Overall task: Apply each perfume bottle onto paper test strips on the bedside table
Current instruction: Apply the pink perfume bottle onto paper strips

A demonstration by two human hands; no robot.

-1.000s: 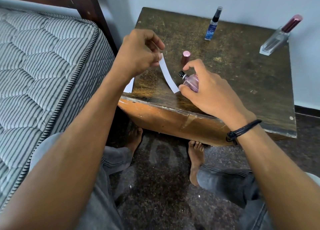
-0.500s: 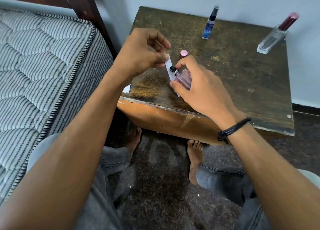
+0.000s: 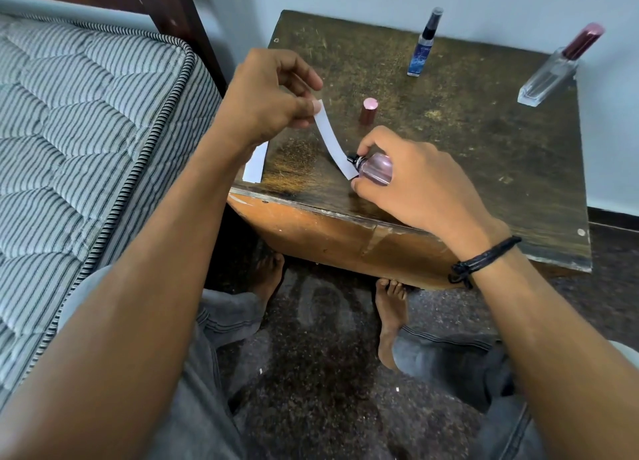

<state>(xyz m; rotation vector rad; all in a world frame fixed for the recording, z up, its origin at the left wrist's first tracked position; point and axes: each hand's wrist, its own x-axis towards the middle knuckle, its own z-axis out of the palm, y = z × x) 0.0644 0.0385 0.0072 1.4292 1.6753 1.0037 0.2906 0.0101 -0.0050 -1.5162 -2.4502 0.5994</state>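
My left hand (image 3: 266,100) pinches the top end of a white paper strip (image 3: 332,141), which hangs down and to the right over the bedside table (image 3: 484,141). My right hand (image 3: 415,190) grips a small pink perfume bottle (image 3: 377,169), tilted with its black nozzle against the strip's lower end; my forefinger lies over the nozzle. The bottle's pink cap (image 3: 368,111) stands on the table just behind. A slim blue spray bottle (image 3: 422,46) and a clear bottle with a dark red cap (image 3: 556,68) stand at the back of the table.
More white paper strips (image 3: 256,164) lie at the table's front left corner, partly under my left wrist. A striped mattress (image 3: 76,141) and dark bed frame are on the left. Below the table are my knees and bare feet on a dark speckled floor.
Both hands drew close together half a second ago; they have since parted, so more of the strip shows. The nozzle now meets the strip's lower end.
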